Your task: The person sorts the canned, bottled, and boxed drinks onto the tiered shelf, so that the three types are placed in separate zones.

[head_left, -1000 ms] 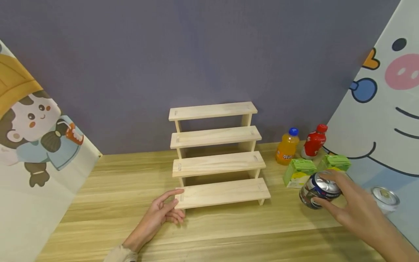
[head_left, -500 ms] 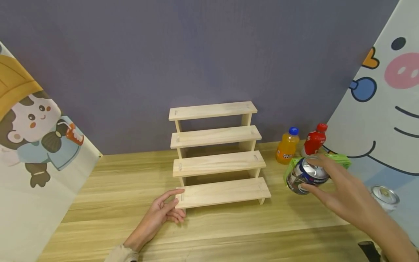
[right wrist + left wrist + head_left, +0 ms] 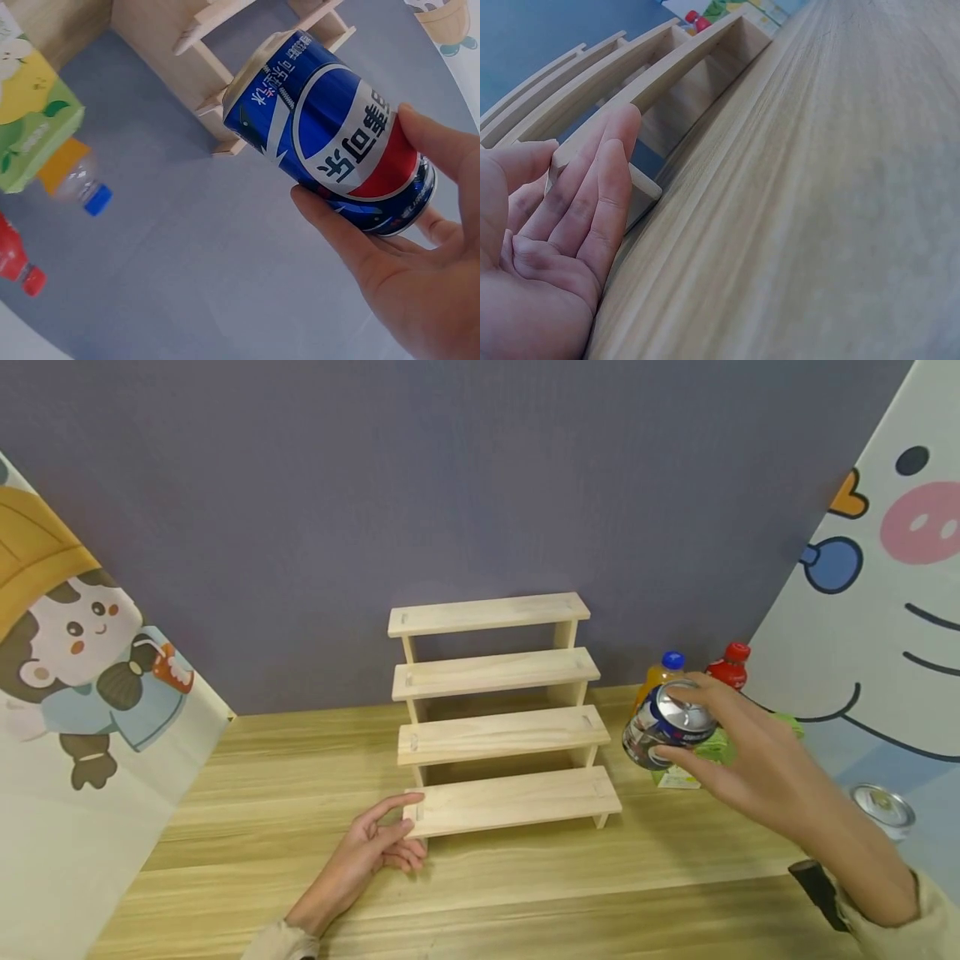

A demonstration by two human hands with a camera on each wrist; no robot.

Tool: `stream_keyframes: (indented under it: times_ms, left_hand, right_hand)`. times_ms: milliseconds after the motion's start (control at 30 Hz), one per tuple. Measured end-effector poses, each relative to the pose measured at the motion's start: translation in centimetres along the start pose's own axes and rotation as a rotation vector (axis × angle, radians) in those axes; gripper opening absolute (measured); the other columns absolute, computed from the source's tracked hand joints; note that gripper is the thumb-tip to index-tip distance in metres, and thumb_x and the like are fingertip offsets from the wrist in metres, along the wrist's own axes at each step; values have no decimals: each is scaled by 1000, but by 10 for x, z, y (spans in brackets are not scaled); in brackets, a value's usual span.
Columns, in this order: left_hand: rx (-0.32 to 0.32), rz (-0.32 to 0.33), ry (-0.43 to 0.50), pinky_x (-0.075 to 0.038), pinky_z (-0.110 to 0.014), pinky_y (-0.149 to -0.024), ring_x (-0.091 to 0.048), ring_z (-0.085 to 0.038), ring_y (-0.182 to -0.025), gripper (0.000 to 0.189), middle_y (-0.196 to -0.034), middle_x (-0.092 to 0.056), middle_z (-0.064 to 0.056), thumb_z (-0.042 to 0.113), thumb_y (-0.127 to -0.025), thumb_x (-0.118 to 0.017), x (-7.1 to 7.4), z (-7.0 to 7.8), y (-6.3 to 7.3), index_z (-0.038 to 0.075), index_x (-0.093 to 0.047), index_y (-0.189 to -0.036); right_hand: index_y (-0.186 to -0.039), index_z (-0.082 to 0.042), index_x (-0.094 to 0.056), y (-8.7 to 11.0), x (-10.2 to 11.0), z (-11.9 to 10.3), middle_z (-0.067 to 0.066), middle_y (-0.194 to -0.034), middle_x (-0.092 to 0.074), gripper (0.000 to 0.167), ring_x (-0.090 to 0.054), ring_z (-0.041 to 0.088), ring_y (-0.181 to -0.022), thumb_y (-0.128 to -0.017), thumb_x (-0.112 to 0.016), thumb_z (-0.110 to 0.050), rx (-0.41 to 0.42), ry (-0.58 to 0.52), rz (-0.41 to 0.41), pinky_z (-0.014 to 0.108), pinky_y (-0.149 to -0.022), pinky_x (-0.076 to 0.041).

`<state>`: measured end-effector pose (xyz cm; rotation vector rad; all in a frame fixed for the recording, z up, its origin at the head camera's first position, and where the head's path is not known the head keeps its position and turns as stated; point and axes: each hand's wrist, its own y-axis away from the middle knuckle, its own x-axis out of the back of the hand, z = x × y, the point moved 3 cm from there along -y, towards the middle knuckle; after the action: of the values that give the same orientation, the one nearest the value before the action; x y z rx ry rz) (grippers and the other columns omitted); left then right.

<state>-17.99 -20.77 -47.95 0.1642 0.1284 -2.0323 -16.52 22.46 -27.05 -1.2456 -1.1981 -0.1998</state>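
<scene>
A: Left hand (image 3: 378,843)?

B: Pinching the left end of the wooden rack's (image 3: 502,739) lowest board (image 3: 510,803), thumb against fingers; a light brace seems enough.

A: Right hand (image 3: 765,768)?

B: Thumb and fingers clamped round the blue can (image 3: 660,731), tilted above the counter (image 3: 480,910), near the rack's right side. Best levelled, grip firm.

A: Around it?

B: Silver-topped can (image 3: 883,810) near the right forearm (image 3: 847,852); green carton (image 3: 678,779) partly hidden beyond the blue can; farther back, orange bottle (image 3: 656,676), red bottle (image 3: 729,672). A low swing could clip the carton.
</scene>
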Motion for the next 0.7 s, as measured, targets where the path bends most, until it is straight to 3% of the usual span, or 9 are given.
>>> stream_keyframes:
  times_ms: [233, 400, 467, 567, 633, 700]
  left_hand:
    - [-8, -21, 17, -63, -32, -69, -73, -23, -75, 48, -89, -75, -13, 11, -106, -49, 0, 0, 0, 4, -35, -151]
    - [-26, -44, 36, -62, -31, -69, -73, -22, -76, 49, -89, -75, -13, 8, -106, -48, -2, 1, 0, 1, -33, -151]
    - [-28, -48, 42, -62, -31, -69, -73, -22, -76, 49, -89, -75, -13, 7, -105, -47, -2, 2, 0, 0, -32, -152]
    - [-19, -41, 47, -62, -30, -69, -73, -22, -75, 49, -89, -75, -12, 7, -105, -48, -1, 2, 1, 0, -33, -152]
    - [-20, -44, 47, -62, -29, -68, -73, -22, -75, 50, -89, -75, -12, 7, -105, -48, -1, 2, 1, 0, -32, -152]
    - [-17, -34, 46, -62, -29, -68, -73, -21, -75, 50, -89, -75, -12, 8, -105, -49, -1, 1, 1, 1, -33, -152]
  right_hand:
    - [-133, -5, -57, -22, -1, -5, 19, -139, -55, 79, -61, 40, -113, -64, -94, -12, 48, -39, 24, 57, -77, -58]
    - [-131, -2, -57, -40, -3, -9, 15, -135, -58, 77, -66, 26, -96, -65, -94, -14, 100, -34, 45, 21, -72, -55]
    - [-131, -3, -57, -47, -4, -10, 14, -135, -59, 75, -66, 24, -96, -66, -94, -14, 115, -49, 52, 18, -71, -53]
    - [-130, -3, -57, -60, -6, -12, 13, -133, -60, 72, -65, 28, -107, -68, -93, -13, 147, -80, 67, 32, -79, -56]
    - [-130, -3, -57, -68, -8, -13, 11, -131, -61, 70, -65, 25, -105, -70, -92, -12, 170, -103, 70, 35, -79, -56]
    - [-130, -2, -57, -78, -9, -14, 10, -128, -62, 68, -65, 21, -99, -71, -91, -11, 203, -125, 76, 28, -76, -55]
